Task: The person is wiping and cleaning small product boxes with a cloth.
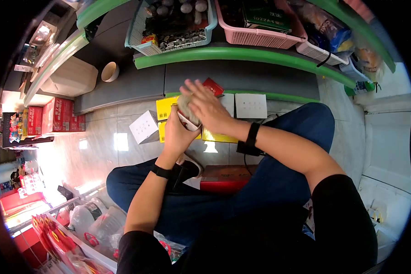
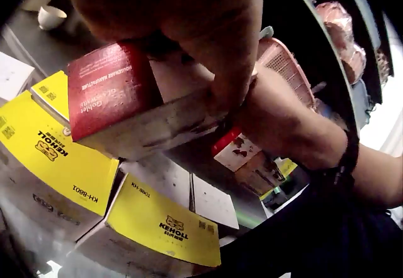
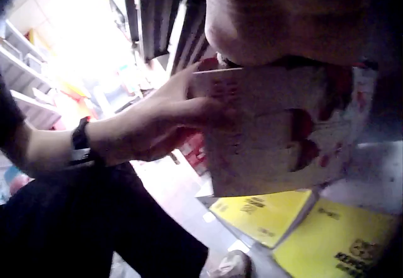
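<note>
Left hand (image 1: pixel 177 133) grips the red-and-white box (image 2: pixel 113 92) from the left, above the yellow boxes (image 2: pixel 157 221) — the right hand (image 1: pixel 210 109), fingers straight, lies right, over a pale cloth-like thing (image 1: pixel 184 109); the box's long axis is unclear.

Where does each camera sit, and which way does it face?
Head: on the head, facing forward and down; left hand, right hand, arms, legs show.
Left wrist: on that wrist, facing the box; both hands show.
Right wrist: on that wrist, facing the same box; both hands and a leg show.
Both wrist views share the box and yellow cartons.
</note>
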Tool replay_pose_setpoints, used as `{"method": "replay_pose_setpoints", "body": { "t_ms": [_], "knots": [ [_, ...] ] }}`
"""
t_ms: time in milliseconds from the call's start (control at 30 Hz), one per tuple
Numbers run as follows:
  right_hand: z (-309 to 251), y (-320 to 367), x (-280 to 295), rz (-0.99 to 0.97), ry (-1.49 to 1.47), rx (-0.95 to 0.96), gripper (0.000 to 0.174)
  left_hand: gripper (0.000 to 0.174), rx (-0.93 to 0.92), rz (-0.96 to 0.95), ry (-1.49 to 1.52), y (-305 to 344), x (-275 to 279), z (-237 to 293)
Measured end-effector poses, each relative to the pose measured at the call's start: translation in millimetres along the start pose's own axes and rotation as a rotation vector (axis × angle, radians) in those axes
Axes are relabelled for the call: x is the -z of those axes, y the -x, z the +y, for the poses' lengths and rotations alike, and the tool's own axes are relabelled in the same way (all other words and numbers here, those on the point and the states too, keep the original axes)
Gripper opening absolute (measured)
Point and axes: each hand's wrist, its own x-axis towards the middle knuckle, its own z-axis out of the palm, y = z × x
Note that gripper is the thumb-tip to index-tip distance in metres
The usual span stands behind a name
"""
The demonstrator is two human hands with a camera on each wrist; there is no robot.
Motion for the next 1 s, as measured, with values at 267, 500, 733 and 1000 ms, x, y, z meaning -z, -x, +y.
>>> {"method": "replay_pose_setpoints", "body": {
  "t_ms": [267,500,733,1000],
  "knots": [
    [107,-14,12,-0.174,-0.139,-0.785,0.045,0.077,-0.040,-0.019,-0.014,3,3,0],
    [119,5,41,0.164,-0.108,-0.732,0.049,0.074,-0.012,0.044,0.100,4,5,-17],
    [-51,22,39,-0.043,-0.223,-0.003,0.037,0.069,-0.109,-0.029,-0.009,-2,-1,-28],
    [-26,15,12,0.037,0.022,0.175,0.025,0.074,-0.032,0.010,0.027,3,3,-9]
  ]
}}
